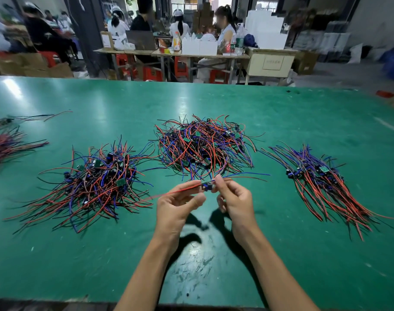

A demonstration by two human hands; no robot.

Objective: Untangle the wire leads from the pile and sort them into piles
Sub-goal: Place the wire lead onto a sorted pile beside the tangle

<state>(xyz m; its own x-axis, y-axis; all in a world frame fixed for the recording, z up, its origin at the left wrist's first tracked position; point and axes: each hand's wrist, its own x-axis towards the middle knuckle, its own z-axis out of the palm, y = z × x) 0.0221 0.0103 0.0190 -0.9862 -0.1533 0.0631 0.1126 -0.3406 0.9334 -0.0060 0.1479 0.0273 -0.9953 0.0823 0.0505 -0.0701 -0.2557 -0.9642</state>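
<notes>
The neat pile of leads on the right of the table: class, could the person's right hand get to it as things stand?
Probably yes. The neat pile lies open on the green table, with bare tabletop between it and the right hand. But that hand and the left hand both pinch one wire lead, so its grip is occupied.

Held lead (206, 186): one small dark-blue component with red, black and blue wires, lifted at centre, wires running toward 9 and 3 o'clock.
Tangled pile (205, 147): knotted mound with green boards, at 12 o'clock.
Left pile (95, 182): loosely fanned, at 9 o'clock.
Right pile (321, 178): combed straight, tails trailing toward 4 o'clock.
Far-left bundle (5, 147): at the 9 o'clock edge, partly cut off.
</notes>
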